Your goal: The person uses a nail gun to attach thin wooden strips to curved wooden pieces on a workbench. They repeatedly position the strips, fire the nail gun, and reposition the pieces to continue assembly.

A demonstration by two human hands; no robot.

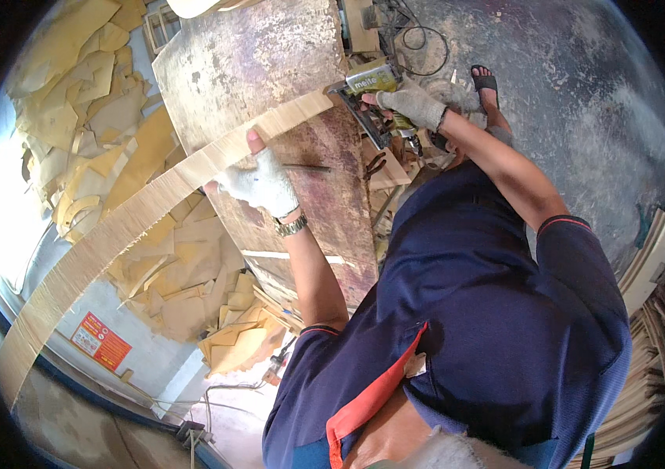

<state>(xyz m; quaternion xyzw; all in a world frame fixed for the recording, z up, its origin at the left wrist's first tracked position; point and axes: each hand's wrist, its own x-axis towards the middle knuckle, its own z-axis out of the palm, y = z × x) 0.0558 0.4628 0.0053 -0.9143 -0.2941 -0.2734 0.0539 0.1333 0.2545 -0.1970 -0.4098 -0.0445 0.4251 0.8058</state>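
The left hand (260, 184), in a white glove with the fingertips bare, presses flat on a long curved wood strip (145, 207), fingers mostly closed over it, thumb up at 12 o'clock. The strip runs from the bench (270, 70) top near the picture's centre down to 8 o'clock, far past the bench edge. The right hand (413, 102), also gloved, is wrapped tight around a yellow-and-black power tool (367, 94), whose nose meets the strip's upper end at about 12 o'clock of the left hand.

A thin dark pencil-like rod (306, 166) lies on the bench just at 3 o'clock of the left hand. A watch (292, 227) sits on that wrist. Heaps of pale offcuts (98, 117) cover the floor from 9 to 11 o'clock, under the strip's free end. A black cable (424, 43) coils at 1 o'clock beyond the tool. A sandalled foot (486, 86) stands just right of the right hand. Stacked bent strips (653, 344) lie at 4 o'clock.
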